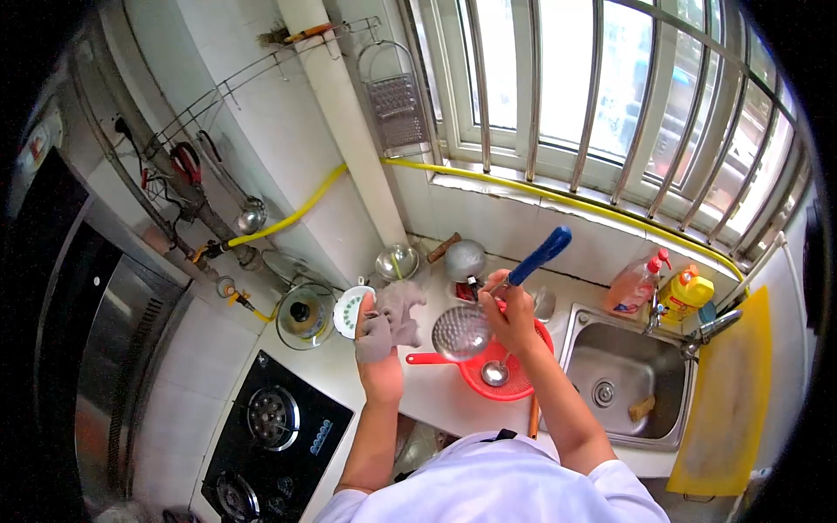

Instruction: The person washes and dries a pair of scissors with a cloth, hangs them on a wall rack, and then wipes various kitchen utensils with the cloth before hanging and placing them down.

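My left hand [380, 370] is closed on a grey cloth [401, 314], which drapes over the fingers above the counter. In my right hand [514, 318] is a perforated metal skimmer [461, 333]; its blue handle points up toward the window and its round, holed head hangs to the left, near the cloth but apart from it. Below the skimmer stands a red plastic colander [504, 388] with a long handle on its left. A small metal ladle [495, 373] lies inside the colander. My right forearm covers part of the colander's right side.
Right of the colander is a steel sink [623, 383] with a faucet [711, 329] and bottles [639, 283] behind it. A black gas stove [279, 436] lies to the left. A glass lid [305, 315], white dish [349, 312] and metal bowl [398, 261] stand along the back.
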`<control>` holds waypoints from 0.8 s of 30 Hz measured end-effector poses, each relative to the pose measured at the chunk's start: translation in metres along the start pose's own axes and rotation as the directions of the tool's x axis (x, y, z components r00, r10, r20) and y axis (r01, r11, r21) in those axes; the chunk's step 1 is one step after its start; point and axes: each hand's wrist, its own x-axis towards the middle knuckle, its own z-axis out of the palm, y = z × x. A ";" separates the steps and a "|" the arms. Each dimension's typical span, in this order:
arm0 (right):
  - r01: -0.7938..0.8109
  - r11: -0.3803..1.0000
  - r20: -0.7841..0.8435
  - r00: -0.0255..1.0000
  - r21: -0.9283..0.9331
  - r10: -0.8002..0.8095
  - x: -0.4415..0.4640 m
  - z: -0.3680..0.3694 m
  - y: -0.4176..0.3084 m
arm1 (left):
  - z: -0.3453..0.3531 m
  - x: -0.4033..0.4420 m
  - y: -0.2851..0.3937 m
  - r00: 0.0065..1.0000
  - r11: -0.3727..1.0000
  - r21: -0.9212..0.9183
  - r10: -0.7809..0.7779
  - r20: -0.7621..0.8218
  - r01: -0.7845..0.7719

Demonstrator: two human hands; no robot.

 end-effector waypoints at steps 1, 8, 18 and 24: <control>-0.044 0.998 0.017 0.999 0.046 0.044 0.000 0.000 -0.005 | 0.012 0.004 0.007 0.999 0.995 -0.084 0.046 0.007 -0.045; -0.386 0.750 0.266 0.921 0.537 0.284 -0.007 0.002 -0.021 | 0.039 0.022 0.007 0.987 0.957 -0.251 0.157 0.034 -0.144; -0.607 0.592 0.548 0.778 0.530 0.308 -0.033 0.028 -0.028 | 0.087 0.060 -0.023 0.859 0.521 0.689 0.384 0.337 -0.503; -0.649 0.549 0.586 0.745 0.527 0.319 -0.046 0.026 -0.025 | 0.096 0.062 -0.006 0.894 0.700 0.562 0.405 0.194 -0.439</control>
